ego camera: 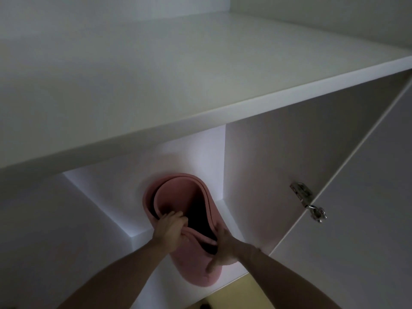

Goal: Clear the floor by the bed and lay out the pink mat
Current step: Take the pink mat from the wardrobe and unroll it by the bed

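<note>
The pink mat [178, 195] stands loosely rolled on end inside the lower compartment of a white wardrobe, its open coil facing up at me. My left hand [169, 228] grips the near left edge of the roll, fingers curled over the inner layer. On the near right side, my right hand [223, 246] clasps the roll with the thumb on the outer wall. The lower part of the roll is hidden behind my forearms.
A wide white shelf [200, 112] juts out above the compartment, close over the mat. The wardrobe door [356, 219] stands open at right, with a metal hinge [308, 200] on the side wall. A strip of yellowish floor [240, 295] shows below.
</note>
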The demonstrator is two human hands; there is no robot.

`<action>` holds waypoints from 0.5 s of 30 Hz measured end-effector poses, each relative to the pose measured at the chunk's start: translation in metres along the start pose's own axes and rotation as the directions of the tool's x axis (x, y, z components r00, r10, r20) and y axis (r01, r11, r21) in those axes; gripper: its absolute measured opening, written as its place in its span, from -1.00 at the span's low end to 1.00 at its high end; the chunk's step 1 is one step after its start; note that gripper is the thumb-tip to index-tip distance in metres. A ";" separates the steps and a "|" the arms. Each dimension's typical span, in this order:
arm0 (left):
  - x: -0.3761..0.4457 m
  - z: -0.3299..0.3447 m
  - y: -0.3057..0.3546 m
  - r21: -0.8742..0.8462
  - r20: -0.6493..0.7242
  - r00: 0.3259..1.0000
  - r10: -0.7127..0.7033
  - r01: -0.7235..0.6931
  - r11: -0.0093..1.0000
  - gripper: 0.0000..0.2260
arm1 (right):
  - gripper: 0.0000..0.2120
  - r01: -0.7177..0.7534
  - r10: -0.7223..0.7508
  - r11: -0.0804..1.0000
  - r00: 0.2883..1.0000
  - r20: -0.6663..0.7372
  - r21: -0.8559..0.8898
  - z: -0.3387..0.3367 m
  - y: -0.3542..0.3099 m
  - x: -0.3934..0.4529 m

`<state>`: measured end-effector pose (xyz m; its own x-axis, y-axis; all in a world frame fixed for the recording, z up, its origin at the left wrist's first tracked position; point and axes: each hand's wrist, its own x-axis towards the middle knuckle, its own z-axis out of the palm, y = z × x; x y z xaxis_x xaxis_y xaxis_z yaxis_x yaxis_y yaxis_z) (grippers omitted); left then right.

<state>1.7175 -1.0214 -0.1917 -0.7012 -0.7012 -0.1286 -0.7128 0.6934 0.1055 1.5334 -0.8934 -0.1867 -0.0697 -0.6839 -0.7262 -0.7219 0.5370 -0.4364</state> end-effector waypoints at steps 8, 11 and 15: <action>0.001 0.007 0.002 -0.069 -0.063 0.992 -0.106 0.102 0.992 -0.91 | 0.08 -0.052 0.089 0.994 0.890 -0.446 0.096 0.033 -0.020 0.021; 0.009 0.010 0.000 -0.113 -0.109 0.989 -0.099 0.086 0.990 -0.90 | -0.36 -0.070 0.082 0.997 0.868 -0.490 0.043 0.023 -0.024 0.026; 0.020 0.007 -0.005 -0.129 -0.133 0.991 0.002 -0.019 0.991 -0.81 | -0.64 -0.070 0.062 0.998 0.867 -0.495 0.002 0.013 -0.023 0.029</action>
<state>1.7071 -1.0371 -0.2020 -0.6983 -0.7158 0.0037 -0.6953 0.6795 0.2343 1.5566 -0.9189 -0.2047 -0.4458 -0.8039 -0.3937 -0.7140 0.5847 -0.3852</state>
